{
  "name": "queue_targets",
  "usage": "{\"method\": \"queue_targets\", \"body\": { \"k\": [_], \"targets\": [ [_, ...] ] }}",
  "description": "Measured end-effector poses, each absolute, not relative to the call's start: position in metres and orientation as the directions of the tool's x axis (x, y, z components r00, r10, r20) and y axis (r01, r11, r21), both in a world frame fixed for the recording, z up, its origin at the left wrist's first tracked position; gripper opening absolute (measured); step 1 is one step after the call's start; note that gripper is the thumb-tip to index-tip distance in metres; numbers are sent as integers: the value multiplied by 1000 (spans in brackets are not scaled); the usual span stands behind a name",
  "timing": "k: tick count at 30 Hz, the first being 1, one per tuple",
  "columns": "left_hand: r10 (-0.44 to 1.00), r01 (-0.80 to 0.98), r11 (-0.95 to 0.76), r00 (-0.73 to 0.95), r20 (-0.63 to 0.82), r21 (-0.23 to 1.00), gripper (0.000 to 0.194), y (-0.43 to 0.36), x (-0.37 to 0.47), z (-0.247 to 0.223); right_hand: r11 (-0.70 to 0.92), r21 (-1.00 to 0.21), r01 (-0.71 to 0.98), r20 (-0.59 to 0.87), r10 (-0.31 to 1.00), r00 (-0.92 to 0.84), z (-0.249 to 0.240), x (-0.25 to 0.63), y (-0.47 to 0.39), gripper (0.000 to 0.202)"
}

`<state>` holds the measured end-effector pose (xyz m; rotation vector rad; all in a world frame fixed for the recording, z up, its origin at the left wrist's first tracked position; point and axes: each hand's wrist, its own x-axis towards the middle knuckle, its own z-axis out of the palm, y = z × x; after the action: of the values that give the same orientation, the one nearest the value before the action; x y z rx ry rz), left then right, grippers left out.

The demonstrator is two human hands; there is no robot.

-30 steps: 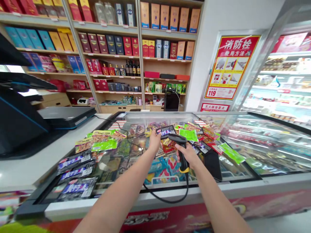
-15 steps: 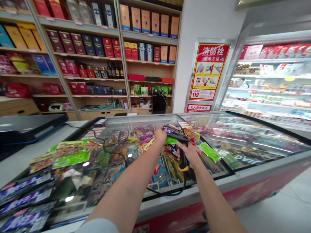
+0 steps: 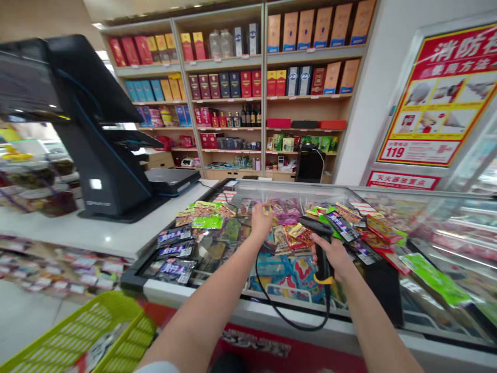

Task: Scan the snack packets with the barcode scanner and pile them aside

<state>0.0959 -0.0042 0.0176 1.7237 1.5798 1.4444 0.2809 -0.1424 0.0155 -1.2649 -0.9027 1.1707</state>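
My right hand (image 3: pixel 334 254) is wrapped around the grip of a black barcode scanner (image 3: pixel 321 227), which has a yellow band at its base and a cable looping below. The scanner's head points left and away. My left hand (image 3: pixel 262 220) reaches over the glass freezer top, with its fingers parted and no packet visible in them. Dark snack packets (image 3: pixel 344 224) lie just right of the scanner, among red and green ones. Several dark packets (image 3: pixel 176 251) lie in a row at the left, below green-and-yellow snack packets (image 3: pixel 207 221).
The chest freezer (image 3: pixel 186 295) runs across the front. On the white counter (image 3: pixel 108 235) at left stands a black checkout terminal (image 3: pixel 104 155). A lime-green basket (image 3: pixel 130 326) is at lower left. Shelves of boxes (image 3: pixel 248 83) line the back.
My left hand has let go of the dark packet, which now lies on the pile to the right, and moved left. My right hand keeps the scanner. The view has swung left.
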Motion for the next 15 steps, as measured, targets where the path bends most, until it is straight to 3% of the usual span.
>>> {"method": "queue_targets", "body": {
  "k": [4, 8, 12, 15],
  "targets": [
    [861, 613, -172, -286, 420, 771, 32, -15, -2, 15, -129, -982, -137, -138, 989, 57, 16, 234, -133, 36],
    [815, 762, 42, -400, 418, 646, 36, -34, -90, 23, -145, -979, -141, -144, 989, -16, 18, 193, -128, 34],
    [784, 759, 400, -574, 237, 515, 59, -54, -155, 32, -132, -986, -103, -121, 987, -101, 16, 166, -124, 36],
    [797, 742, 526, -601, 65, 416, 63, -62, -179, 34, -144, -988, -58, -133, 978, -162, 14, 154, -117, 37]
  ]
}}
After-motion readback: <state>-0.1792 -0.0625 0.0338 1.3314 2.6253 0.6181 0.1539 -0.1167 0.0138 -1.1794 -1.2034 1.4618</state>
